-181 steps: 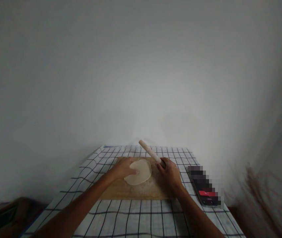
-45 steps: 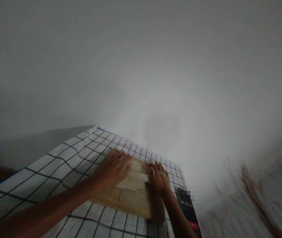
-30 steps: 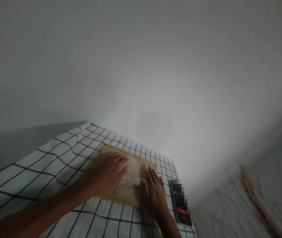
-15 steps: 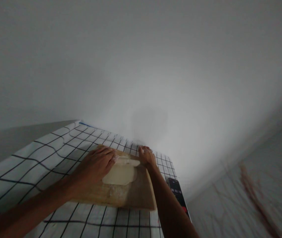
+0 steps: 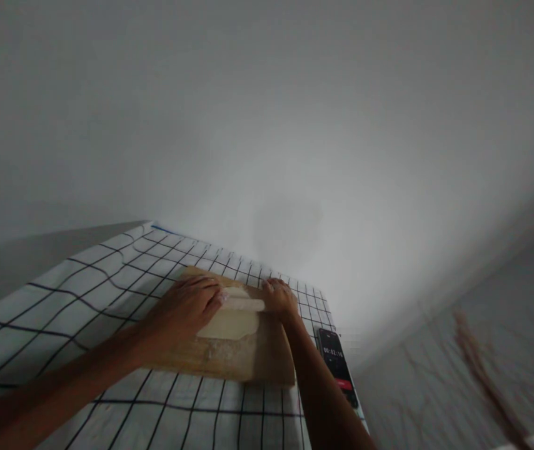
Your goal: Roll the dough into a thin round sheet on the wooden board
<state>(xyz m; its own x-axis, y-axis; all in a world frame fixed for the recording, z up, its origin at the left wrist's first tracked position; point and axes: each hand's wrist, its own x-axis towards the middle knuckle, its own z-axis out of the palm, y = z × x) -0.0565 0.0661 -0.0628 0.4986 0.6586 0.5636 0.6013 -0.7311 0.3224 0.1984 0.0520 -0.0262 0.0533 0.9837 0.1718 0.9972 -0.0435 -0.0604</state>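
Both of my hands are down on a pale rolling pin, laid crosswise over a thin, flat sheet of dough on a wooden board; the dough shows on both sides of the pin, a narrow strip beyond it and the broader part nearer to me, with its left portion covered by my left hand. The fingers of that hand stretch forward, close together, over the pin's left end, their tips pale with what looks like flour; those of my right hand bend over the right end, near the far right corner of the board; how tightly either set grips underneath, I cannot tell. A whitish dusting marks the bare wood on my side of the dough; shadow darkens the board's right part, and my right forearm crosses over its edge. Beneath lies a worktop dressed in white cloth with a dark grid; just to the right of my forearm, a phone lies face up, its timer reading about two minutes; a plain grey wall rises behind, with blurred reddish twigs at far right.
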